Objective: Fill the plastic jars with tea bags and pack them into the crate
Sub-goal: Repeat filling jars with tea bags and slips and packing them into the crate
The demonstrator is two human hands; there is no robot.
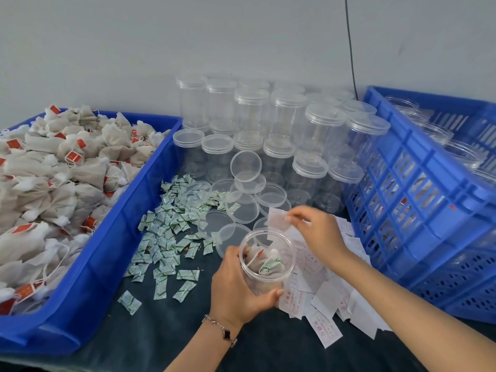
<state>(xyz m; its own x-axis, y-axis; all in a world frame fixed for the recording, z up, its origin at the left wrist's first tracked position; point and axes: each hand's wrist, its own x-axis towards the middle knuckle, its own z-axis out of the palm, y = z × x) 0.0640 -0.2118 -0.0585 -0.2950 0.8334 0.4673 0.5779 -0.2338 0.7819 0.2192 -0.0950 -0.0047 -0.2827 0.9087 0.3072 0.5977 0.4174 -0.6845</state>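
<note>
Within the left hand (236, 285), a jar (265, 261), mouth tilted toward the camera.

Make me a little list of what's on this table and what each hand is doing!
left hand: grips the open jar
right hand: pinches a paper slip above the jar
in the jar: tea bags and a green-printed packet
tray: heaped with tea bags
table middle: loose packets, lids, empty lidded jars
crate: on the right, clear jars inside
</note>
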